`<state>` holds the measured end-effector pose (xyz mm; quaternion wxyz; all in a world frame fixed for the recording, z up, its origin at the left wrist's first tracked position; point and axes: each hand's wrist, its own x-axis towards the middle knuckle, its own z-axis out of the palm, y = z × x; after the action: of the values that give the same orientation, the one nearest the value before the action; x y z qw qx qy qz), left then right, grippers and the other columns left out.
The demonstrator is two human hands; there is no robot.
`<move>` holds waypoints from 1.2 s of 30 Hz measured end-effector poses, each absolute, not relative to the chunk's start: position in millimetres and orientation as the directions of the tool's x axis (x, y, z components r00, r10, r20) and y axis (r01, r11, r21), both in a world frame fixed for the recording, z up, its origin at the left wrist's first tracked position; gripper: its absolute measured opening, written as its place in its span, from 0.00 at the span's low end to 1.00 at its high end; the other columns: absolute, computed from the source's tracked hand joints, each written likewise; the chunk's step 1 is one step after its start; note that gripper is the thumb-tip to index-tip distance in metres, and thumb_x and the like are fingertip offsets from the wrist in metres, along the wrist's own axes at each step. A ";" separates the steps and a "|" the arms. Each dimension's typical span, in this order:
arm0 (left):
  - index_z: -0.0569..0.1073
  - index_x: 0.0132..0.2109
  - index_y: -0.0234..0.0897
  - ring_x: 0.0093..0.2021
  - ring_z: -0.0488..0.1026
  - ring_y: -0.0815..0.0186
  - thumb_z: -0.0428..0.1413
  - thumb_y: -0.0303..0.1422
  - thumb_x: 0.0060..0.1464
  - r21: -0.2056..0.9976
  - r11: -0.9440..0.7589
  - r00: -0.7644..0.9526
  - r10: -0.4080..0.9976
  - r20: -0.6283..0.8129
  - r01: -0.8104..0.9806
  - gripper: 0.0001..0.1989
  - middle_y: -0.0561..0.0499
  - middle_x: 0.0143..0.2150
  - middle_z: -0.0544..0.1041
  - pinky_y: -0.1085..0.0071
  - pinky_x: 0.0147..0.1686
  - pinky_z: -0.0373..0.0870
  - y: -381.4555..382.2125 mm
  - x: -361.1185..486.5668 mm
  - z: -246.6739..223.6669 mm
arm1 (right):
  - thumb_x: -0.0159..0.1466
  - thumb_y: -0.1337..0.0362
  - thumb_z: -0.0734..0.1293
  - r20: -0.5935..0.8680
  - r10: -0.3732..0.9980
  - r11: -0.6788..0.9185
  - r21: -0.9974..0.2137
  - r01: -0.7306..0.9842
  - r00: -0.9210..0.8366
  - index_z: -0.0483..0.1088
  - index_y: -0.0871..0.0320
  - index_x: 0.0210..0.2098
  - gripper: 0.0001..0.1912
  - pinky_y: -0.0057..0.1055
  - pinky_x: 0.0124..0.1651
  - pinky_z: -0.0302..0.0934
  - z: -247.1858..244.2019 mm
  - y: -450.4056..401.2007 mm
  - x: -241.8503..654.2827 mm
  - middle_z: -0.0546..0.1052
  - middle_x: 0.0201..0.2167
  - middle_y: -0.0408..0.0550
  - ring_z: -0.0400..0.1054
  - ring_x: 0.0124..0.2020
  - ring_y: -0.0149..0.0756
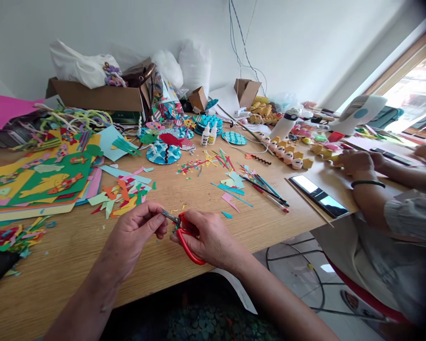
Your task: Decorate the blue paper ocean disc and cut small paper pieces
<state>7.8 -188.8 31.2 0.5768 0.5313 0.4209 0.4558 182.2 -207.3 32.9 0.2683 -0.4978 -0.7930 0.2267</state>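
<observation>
My right hand [211, 237] is wrapped round the red handles of a pair of scissors [190, 247], whose blades point left. The fingers of my left hand [137, 232] are pinched together at the tips of the blades. What they hold, if anything, is too small and too covered to make out. Tiny yellow paper bits [179, 207] lie on the wooden table [128, 277] just beyond the scissors. Coloured paper scraps [122, 195] are heaped past my left hand. Thin paper strips [234, 188] and several pencils [270, 189] lie beyond my right hand.
Green and yellow sheets with paper fish [62, 177] are stacked at left. Two glue bottles [206, 136] stand near a blue dotted disc [163, 155] bearing a red fish. A phone [319, 196] lies at right beside a wooden stick [307, 201]. A co-worker's hand [357, 163] rests near egg-carton pieces [287, 154].
</observation>
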 end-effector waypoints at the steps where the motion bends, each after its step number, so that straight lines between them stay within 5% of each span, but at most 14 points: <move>1: 0.73 0.30 0.38 0.24 0.67 0.72 0.57 0.31 0.49 0.997 0.018 0.234 0.972 -0.001 -0.074 0.02 0.57 0.21 0.71 0.77 0.25 0.64 -189.0 7.6 31.1 | 0.59 0.52 0.65 0.199 0.911 0.401 -0.624 0.670 -0.361 0.60 0.58 0.24 0.18 0.23 0.24 0.43 32.7 -207.3 182.6 0.62 0.19 0.38 0.53 0.19 0.24; 36: 0.72 0.29 0.37 0.23 0.66 0.73 0.58 0.33 0.46 0.999 0.029 0.165 0.986 -0.033 0.031 0.04 0.57 0.21 0.70 0.77 0.24 0.64 -186.0 -2.8 35.8 | 0.60 0.48 0.63 0.129 0.922 0.374 -0.539 0.755 -0.364 0.65 0.59 0.24 0.20 0.25 0.24 0.40 28.0 -204.5 187.3 0.61 0.17 0.39 0.50 0.19 0.25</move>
<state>-2.8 -186.0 35.8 0.5404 0.5388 0.4715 0.4419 187.3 -204.5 28.0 0.2106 -0.5230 -0.8015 0.1990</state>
